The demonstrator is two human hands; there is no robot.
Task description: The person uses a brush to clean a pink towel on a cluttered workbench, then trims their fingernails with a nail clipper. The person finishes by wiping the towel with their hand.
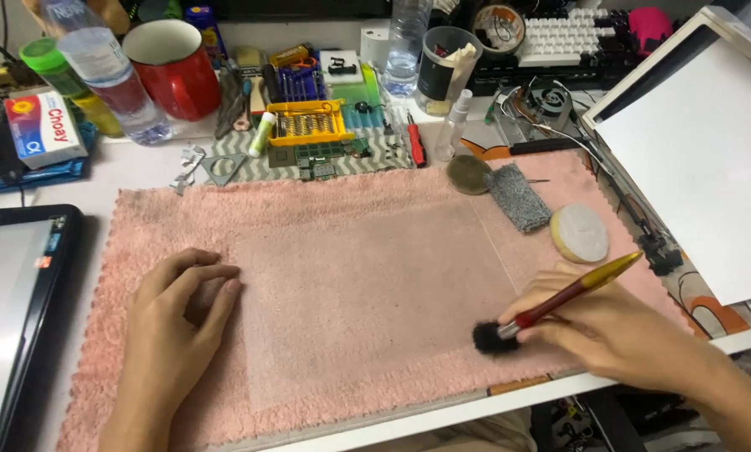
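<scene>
A fluffy pink towel (pixel 350 218) is covering most of the white desk (pixel 141 159), and a thin, clear rectangular sheet (pixel 375 310) is lying flat on it, reaching from one hand to the other. The left hand (pixel 179 322) is resting palm down on the sheet's left edge, fingers loosely spread and gripping nothing. The right hand (pixel 610 326) is closing around a brush (pixel 559 301) at the sheet's right side, thumb and fingers pinching the red stem; the soft black bristles are touching the sheet near its lower right corner, and the gold-coloured handle is slanting up and to the right.

At the right, a large white panel (pixel 702 159) with a pale frame is leaning over the desk's edge. At the far left, a dark, glossy screen (pixel 15 301) is lying beside the towel. Behind the towel, a red mug (pixel 179 71) is standing next to a clear plastic bottle (pixel 107 71), with a white keyboard (pixel 563 33) further along the back. A yellow tray of screwdriver bits (pixel 308 124) is sitting above a green circuit board (pixel 321 155). On the towel's upper right, a grey, coarse-woven cloth (pixel 517 197) is lying between a flat brownish disc (pixel 469 174) and a round white sponge (pixel 580 233).
</scene>
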